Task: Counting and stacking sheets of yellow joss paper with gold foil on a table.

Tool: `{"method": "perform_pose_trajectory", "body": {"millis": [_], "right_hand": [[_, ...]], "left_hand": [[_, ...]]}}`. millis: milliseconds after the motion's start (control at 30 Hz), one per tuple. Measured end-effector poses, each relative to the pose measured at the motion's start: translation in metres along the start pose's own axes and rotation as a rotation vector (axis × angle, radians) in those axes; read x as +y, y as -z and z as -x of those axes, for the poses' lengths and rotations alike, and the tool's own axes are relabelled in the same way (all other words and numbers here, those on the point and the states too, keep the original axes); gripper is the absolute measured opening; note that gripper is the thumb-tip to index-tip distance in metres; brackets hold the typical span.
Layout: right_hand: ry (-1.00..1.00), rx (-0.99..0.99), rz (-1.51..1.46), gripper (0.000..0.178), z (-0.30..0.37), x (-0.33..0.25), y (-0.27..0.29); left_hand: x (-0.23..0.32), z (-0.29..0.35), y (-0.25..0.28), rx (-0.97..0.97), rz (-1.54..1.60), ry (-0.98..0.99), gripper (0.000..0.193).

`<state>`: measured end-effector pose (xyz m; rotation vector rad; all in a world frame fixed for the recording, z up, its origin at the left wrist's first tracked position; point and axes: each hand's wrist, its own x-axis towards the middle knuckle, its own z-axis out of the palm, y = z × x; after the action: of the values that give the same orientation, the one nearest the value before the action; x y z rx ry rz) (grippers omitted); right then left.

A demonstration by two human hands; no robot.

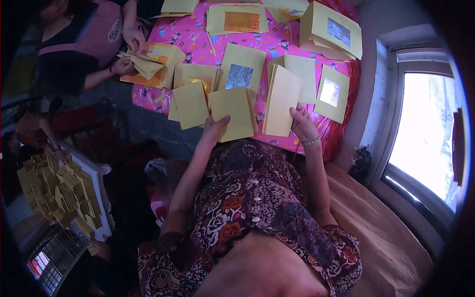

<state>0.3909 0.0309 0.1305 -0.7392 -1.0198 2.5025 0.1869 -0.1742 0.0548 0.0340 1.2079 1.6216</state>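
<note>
My left hand [216,129] grips the lower left edge of a stack of plain yellow paper sheets [232,113], thumb on top. With its fingers along the right edge, my right hand [303,123] holds a second, paler yellow paper stack [282,101]. The two stacks are held apart over the near edge of the table, tilted up. Behind them lies a yellow sheet with a silver foil square [239,76]. Left of my left hand rests another small pile of yellow sheets [192,105].
A pink patterned cloth [277,42] covers the table. More yellow piles with foil squares, such as a tall silver-foil stack [339,34], lie around it. At the left, a co-worker's hands [126,62] hold paper. A white table [101,198] bears many yellow stacks. A bright window [425,133] is at the right.
</note>
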Motion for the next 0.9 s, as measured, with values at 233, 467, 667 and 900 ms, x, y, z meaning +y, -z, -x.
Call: {"method": "perform_pose_trajectory", "body": {"millis": [233, 467, 667, 900], "right_hand": [[-0.036, 0.067, -0.055, 0.032, 0.007, 0.015, 0.006], [-0.117, 0.086, 0.08, 0.03, -0.007, 0.035, -0.004], [-0.161, 0.073, 0.483, 0.019, -0.041, 0.083, -0.011], [-0.044, 0.08, 0.529, 0.024, -0.061, 0.113, -0.001]], "left_hand": [[-0.01, -0.012, -0.005, -0.006, -0.096, -0.005, 0.039], [-0.03, -0.02, 0.0, 0.048, -0.106, -0.094, 0.039], [-0.031, -0.02, 0.002, 0.138, -0.297, -0.091, 0.048], [-0.013, -0.017, -0.005, 0.052, 0.128, 0.018, 0.063]]}}
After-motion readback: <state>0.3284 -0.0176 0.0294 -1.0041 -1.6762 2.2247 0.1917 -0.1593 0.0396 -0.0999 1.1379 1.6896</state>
